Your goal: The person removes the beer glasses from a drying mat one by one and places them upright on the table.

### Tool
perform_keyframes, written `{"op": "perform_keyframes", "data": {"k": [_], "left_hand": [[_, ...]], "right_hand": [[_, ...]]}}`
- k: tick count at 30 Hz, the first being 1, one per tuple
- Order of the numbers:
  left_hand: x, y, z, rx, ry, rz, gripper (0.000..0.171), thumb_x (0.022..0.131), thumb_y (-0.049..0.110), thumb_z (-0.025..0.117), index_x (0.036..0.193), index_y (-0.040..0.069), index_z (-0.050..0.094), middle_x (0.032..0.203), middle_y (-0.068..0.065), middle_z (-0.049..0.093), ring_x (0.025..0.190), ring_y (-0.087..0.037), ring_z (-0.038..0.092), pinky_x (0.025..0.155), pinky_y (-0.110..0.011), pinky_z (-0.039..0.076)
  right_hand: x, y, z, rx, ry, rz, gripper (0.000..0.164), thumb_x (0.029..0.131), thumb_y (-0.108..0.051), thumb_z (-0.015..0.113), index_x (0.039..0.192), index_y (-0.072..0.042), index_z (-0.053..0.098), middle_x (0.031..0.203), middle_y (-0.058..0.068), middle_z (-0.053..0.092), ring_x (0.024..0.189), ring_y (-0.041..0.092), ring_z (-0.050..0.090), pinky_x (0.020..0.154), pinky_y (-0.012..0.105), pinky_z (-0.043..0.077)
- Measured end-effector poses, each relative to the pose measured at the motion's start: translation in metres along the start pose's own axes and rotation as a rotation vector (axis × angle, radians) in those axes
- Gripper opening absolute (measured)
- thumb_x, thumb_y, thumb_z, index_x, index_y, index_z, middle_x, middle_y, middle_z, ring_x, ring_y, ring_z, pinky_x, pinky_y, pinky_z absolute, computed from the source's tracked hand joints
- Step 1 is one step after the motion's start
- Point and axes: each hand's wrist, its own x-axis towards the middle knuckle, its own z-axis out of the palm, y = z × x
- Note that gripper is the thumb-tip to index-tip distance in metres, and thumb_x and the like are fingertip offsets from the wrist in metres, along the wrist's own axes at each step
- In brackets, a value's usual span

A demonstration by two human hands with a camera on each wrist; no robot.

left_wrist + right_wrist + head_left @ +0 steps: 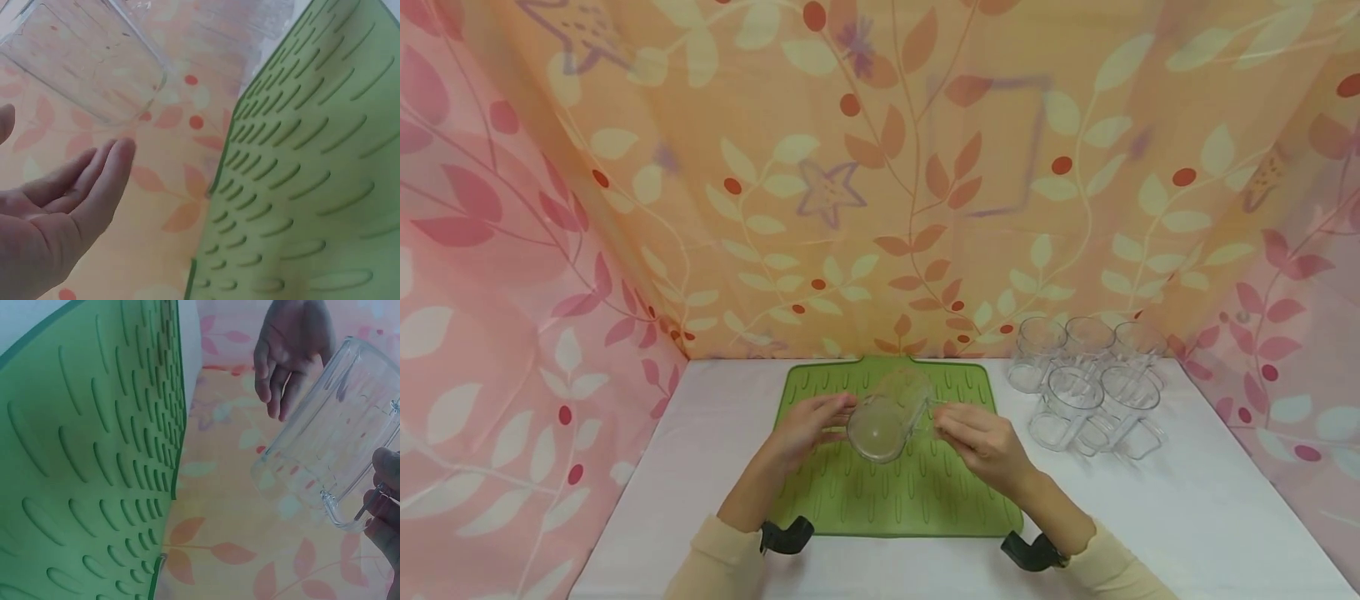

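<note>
A clear glass mug (880, 429) is tilted in the air over a green ridged drying mat (895, 508). My right hand (981, 442) pinches its handle (344, 519) between thumb and curled fingers. On the other side of the mug, my left hand (808, 429) has its fingers extended. The left wrist view shows a gap between these fingertips (125, 150) and the mug (81, 62). In the right wrist view the left hand (294, 350) appears beyond the glass, palm in sight and fingers loose.
Several clear glass mugs (1075, 392) stand grouped at the back right of the white table (1157, 508), beside the mat. Patterned cloth (895, 167) hangs along the back, with pink cloth (490, 333) at the sides. Each wrist carries a black camera mount (786, 536).
</note>
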Motion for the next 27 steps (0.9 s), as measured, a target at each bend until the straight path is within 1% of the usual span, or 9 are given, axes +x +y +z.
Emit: {"op": "perform_keyframes", "data": {"k": [2, 6, 9, 12, 15, 19, 23, 25, 27], "left_hand": [[0.003, 0.001, 0.0, -0.059, -0.058, -0.031, 0.061, 0.099, 0.045, 0.052, 0.128, -0.008, 0.056, 0.114, -0.011, 0.067, 0.1, -0.018, 0.068, 0.088, -0.034, 0.059], [0.01, 0.004, 0.002, -0.23, -0.15, -0.124, 0.051, 0.1, 0.043, 0.05, 0.117, -0.004, 0.06, 0.102, -0.005, 0.065, 0.087, -0.015, 0.069, 0.079, -0.028, 0.06], [0.015, 0.006, 0.003, -0.313, -0.196, -0.187, 0.051, 0.102, 0.043, 0.047, 0.115, -0.005, 0.058, 0.1, -0.006, 0.063, 0.085, -0.015, 0.068, 0.074, -0.026, 0.06], [0.021, 0.008, 0.005, -0.299, -0.234, -0.225, 0.062, 0.104, 0.044, 0.04, 0.128, -0.012, 0.048, 0.106, -0.01, 0.06, 0.088, -0.015, 0.067, 0.073, -0.026, 0.06], [0.027, 0.008, 0.007, -0.272, -0.262, -0.265, 0.072, 0.104, 0.048, 0.035, 0.139, -0.016, 0.036, 0.113, -0.014, 0.059, 0.093, -0.016, 0.068, 0.077, -0.029, 0.061], [0.033, 0.007, 0.009, -0.275, -0.324, -0.309, 0.077, 0.103, 0.053, 0.035, 0.143, -0.012, 0.031, 0.116, -0.013, 0.062, 0.099, -0.016, 0.069, 0.087, -0.033, 0.059], [0.035, 0.006, 0.011, -0.282, -0.369, -0.336, 0.078, 0.101, 0.056, 0.035, 0.146, -0.007, 0.029, 0.121, -0.013, 0.063, 0.102, -0.017, 0.068, 0.089, -0.035, 0.058], [0.035, 0.005, 0.012, -0.272, -0.381, -0.343, 0.081, 0.1, 0.058, 0.035, 0.148, -0.007, 0.025, 0.131, -0.018, 0.059, 0.107, -0.02, 0.067, 0.09, -0.036, 0.058], [0.035, 0.005, 0.013, -0.269, -0.393, -0.354, 0.083, 0.099, 0.059, 0.036, 0.151, -0.004, 0.019, 0.142, -0.024, 0.049, 0.115, -0.025, 0.064, 0.092, -0.037, 0.057]], "right_hand": [[0.0, -0.001, 0.0, -0.015, 0.0, -0.021, 0.024, 0.097, -0.017, 0.06, 0.093, 0.0, 0.077, 0.089, 0.012, 0.076, 0.083, 0.027, 0.073, 0.089, 0.026, 0.057], [0.0, -0.002, 0.001, -0.036, -0.002, -0.057, 0.022, 0.097, -0.015, 0.06, 0.093, 0.0, 0.076, 0.088, 0.013, 0.076, 0.083, 0.027, 0.073, 0.086, 0.029, 0.059], [0.0, -0.002, 0.002, -0.051, -0.007, -0.069, 0.022, 0.097, -0.015, 0.059, 0.093, -0.001, 0.076, 0.089, 0.013, 0.076, 0.083, 0.027, 0.073, 0.086, 0.03, 0.059], [-0.001, -0.003, 0.003, -0.053, -0.011, -0.079, 0.023, 0.098, -0.014, 0.058, 0.093, -0.001, 0.076, 0.089, 0.013, 0.076, 0.083, 0.027, 0.073, 0.087, 0.03, 0.058], [-0.003, -0.004, 0.003, -0.053, -0.018, -0.086, 0.023, 0.098, -0.013, 0.058, 0.093, -0.001, 0.076, 0.089, 0.013, 0.076, 0.084, 0.027, 0.073, 0.087, 0.03, 0.058], [-0.004, -0.005, 0.004, -0.06, -0.032, -0.082, 0.024, 0.099, -0.013, 0.056, 0.094, -0.001, 0.076, 0.091, 0.013, 0.076, 0.085, 0.028, 0.073, 0.088, 0.03, 0.058], [-0.007, -0.004, 0.005, -0.068, -0.049, -0.088, 0.025, 0.1, -0.011, 0.054, 0.094, -0.001, 0.076, 0.091, 0.013, 0.076, 0.086, 0.027, 0.073, 0.088, 0.031, 0.058], [-0.008, -0.004, 0.006, -0.077, -0.057, -0.097, 0.025, 0.1, -0.011, 0.054, 0.094, -0.002, 0.077, 0.091, 0.013, 0.076, 0.086, 0.027, 0.073, 0.088, 0.031, 0.058], [-0.009, -0.003, 0.006, -0.091, -0.062, -0.111, 0.026, 0.1, -0.01, 0.053, 0.094, -0.002, 0.077, 0.091, 0.013, 0.076, 0.086, 0.027, 0.073, 0.087, 0.031, 0.058]]}}
